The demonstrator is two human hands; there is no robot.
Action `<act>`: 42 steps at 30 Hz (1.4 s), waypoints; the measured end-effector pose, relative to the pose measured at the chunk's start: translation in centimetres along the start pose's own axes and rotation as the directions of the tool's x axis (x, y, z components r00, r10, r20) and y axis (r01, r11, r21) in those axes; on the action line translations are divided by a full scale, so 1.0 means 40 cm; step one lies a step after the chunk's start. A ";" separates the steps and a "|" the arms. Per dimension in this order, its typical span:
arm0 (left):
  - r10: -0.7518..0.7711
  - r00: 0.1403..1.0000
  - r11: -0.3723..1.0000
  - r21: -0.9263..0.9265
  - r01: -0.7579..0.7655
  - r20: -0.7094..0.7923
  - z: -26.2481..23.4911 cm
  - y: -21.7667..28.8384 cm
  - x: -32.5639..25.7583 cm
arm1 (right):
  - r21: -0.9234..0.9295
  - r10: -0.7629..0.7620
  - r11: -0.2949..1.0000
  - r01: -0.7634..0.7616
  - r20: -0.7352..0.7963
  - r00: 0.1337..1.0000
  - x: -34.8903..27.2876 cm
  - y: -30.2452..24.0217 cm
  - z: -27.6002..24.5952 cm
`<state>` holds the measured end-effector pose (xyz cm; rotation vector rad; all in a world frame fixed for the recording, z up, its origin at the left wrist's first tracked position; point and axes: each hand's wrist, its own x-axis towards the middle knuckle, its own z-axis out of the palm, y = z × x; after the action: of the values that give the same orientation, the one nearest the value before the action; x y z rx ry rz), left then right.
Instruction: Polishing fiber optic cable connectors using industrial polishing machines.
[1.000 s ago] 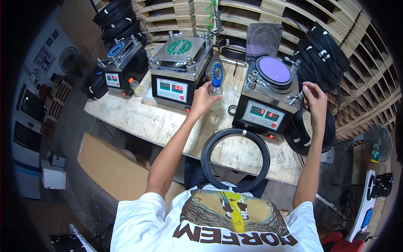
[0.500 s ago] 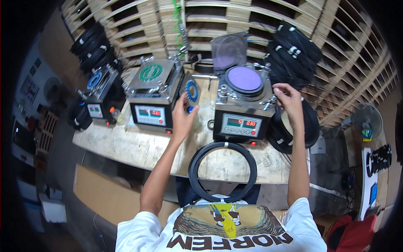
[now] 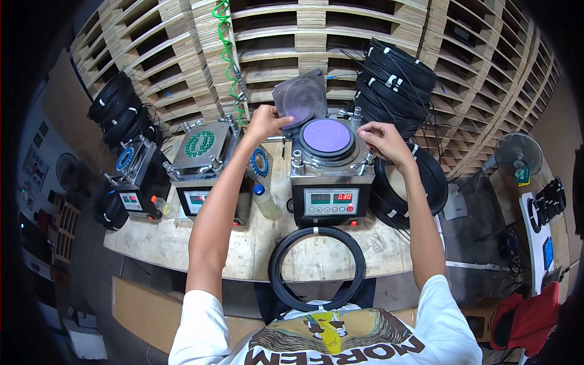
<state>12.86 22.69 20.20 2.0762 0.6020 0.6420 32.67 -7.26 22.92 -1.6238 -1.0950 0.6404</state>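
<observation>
In front of me a polishing machine (image 3: 330, 201) has a control panel with a lit display. On its top a round purple polishing pad (image 3: 327, 135) sits in a dark ring. My left hand (image 3: 267, 123) has its thumb against the left edge of a square grey lid (image 3: 302, 100) with a round disc, which stands tilted up behind the pad. My right hand (image 3: 387, 143) is beside the pad's right edge, thumb and fingertips pinched together near the metal posts. Whatever may be between those fingertips is too small to tell.
Two similar machines stand left, one carrying a plate with a green ring (image 3: 199, 143). A blue-capped bottle (image 3: 266, 202) stands between machines. A black cable coil (image 3: 317, 267) overhangs the table's front edge. More coils (image 3: 395, 85) are stacked behind right, before wooden pallets (image 3: 340, 27).
My left hand has moved from above the blue-capped bottle up to the lid's edge. My right hand remains by the machine's right side, fingers pinched. The camera view has shifted.
</observation>
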 end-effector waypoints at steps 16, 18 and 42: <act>0.588 0.808 0.618 0.661 -0.426 -0.030 0.092 0.229 -0.144 | 0.345 0.013 0.932 0.112 -0.341 0.940 0.151 -0.165 0.109; 0.564 0.825 0.558 0.729 -0.396 0.017 0.095 0.258 -0.154 | 0.484 0.015 0.843 0.237 -0.461 0.887 0.136 -0.133 0.109; -0.115 0.977 0.889 -0.420 0.181 0.179 0.110 0.022 -0.092 | 0.180 0.143 0.976 -0.123 -0.103 0.984 0.099 0.094 0.011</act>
<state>13.04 17.37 17.93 1.6237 0.4744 0.4744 35.36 -3.74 19.68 -1.5718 -0.8279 0.7009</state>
